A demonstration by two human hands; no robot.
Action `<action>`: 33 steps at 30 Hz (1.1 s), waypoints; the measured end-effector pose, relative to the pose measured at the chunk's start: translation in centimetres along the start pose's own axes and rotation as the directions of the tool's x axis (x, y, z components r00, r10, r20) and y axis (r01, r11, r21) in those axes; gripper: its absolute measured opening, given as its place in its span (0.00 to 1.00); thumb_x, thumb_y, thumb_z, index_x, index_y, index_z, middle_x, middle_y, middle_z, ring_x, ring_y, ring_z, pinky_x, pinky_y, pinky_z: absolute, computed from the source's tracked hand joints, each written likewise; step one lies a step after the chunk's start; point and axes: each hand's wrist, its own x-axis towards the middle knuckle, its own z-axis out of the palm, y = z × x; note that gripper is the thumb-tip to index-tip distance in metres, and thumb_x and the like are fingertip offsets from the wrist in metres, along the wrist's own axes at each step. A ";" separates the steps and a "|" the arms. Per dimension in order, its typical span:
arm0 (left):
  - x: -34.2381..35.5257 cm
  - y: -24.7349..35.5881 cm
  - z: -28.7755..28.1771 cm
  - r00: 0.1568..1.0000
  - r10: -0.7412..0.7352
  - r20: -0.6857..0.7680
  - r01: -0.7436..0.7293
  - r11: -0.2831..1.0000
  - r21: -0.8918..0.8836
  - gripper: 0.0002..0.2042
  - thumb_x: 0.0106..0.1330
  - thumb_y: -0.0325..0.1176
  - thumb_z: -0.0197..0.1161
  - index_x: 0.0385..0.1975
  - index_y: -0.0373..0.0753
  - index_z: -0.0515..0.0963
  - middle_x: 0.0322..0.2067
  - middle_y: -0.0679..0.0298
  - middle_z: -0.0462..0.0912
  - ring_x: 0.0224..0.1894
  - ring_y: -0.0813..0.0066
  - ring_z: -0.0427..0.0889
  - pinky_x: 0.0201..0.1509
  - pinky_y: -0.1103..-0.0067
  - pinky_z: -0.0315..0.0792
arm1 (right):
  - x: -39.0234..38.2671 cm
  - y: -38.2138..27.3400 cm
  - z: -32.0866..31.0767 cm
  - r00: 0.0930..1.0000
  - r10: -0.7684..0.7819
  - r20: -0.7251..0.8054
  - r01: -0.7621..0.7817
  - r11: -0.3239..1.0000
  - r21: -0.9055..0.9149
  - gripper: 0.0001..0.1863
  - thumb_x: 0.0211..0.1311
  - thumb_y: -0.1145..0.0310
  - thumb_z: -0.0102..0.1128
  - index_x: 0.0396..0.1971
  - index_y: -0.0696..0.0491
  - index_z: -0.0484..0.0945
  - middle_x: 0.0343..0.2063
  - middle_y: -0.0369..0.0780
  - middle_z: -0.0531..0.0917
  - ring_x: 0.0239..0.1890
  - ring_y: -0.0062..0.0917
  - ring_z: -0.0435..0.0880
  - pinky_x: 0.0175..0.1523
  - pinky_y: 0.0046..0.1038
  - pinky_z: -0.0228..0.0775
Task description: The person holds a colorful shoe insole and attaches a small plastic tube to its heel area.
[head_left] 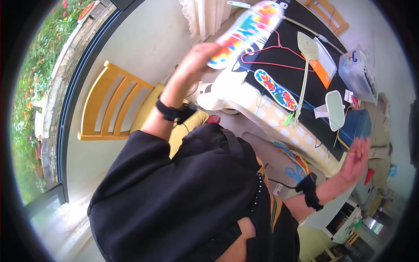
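Left hand (198, 56): grip closed round one multicoloured insole (251, 30), raised beside the worktop (312, 91); print blurred. Right hand (354, 161): grip loose, nothing visible in it, near a blue case (357, 124); contact unclear. Second insole (276, 91): flat on the worktop, between pink hanger (279, 65) and fly swatter (308, 47). Apparent progress: one lifted, one unlifted; anything finished, cannot tell.

Head-worn fisheye view, wide and downward
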 end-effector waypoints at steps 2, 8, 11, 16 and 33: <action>0.9 0.8 -5.0 1.000 0.014 -0.025 -0.018 0.983 -0.182 0.14 0.62 0.39 0.55 0.34 0.33 0.76 0.22 0.66 0.77 0.15 0.87 0.65 0.15 0.88 0.55 | -0.3 -1.3 -2.8 0.872 -0.472 -0.131 0.281 0.701 -0.655 0.05 0.60 0.78 0.47 0.35 0.61 0.64 0.21 0.34 0.63 0.20 0.17 0.63 0.35 0.24 0.77; -0.3 -2.6 2.0 0.991 0.125 -0.047 -0.125 0.992 0.001 0.15 0.61 0.45 0.57 0.23 0.38 0.77 0.16 0.73 0.73 0.14 0.91 0.63 0.15 0.90 0.54 | -1.2 8.6 2.5 0.914 -0.400 0.067 0.256 0.442 -0.860 0.08 0.65 0.71 0.43 0.40 0.59 0.65 0.22 0.36 0.67 0.24 0.18 0.71 0.39 0.34 0.80; -2.1 -1.2 5.8 0.981 0.147 0.131 -0.144 0.989 -0.031 0.18 0.62 0.46 0.57 0.24 0.35 0.78 0.18 0.70 0.77 0.17 0.91 0.69 0.19 0.90 0.60 | -4.2 13.5 8.6 0.962 -0.159 0.222 0.268 0.396 -0.878 0.08 0.66 0.71 0.43 0.40 0.57 0.68 0.22 0.37 0.71 0.17 0.16 0.72 0.25 0.21 0.72; -3.7 -0.6 7.7 0.955 0.234 0.184 -0.224 0.972 -0.073 0.18 0.64 0.44 0.56 0.29 0.32 0.79 0.22 0.67 0.80 0.20 0.90 0.74 0.22 0.90 0.67 | -7.1 16.7 13.0 0.853 -0.022 0.521 0.518 0.148 -0.843 0.13 0.53 0.84 0.49 0.39 0.58 0.75 0.23 0.45 0.78 0.21 0.32 0.78 0.26 0.27 0.69; -4.2 -1.0 8.4 0.902 0.355 0.244 -0.353 0.934 -0.057 0.17 0.65 0.40 0.54 0.29 0.29 0.79 0.24 0.67 0.80 0.24 0.90 0.74 0.25 0.88 0.68 | -7.1 16.2 13.7 0.874 0.029 0.485 0.477 0.141 -0.868 0.11 0.49 0.84 0.52 0.34 0.62 0.77 0.25 0.49 0.80 0.25 0.37 0.81 0.30 0.28 0.71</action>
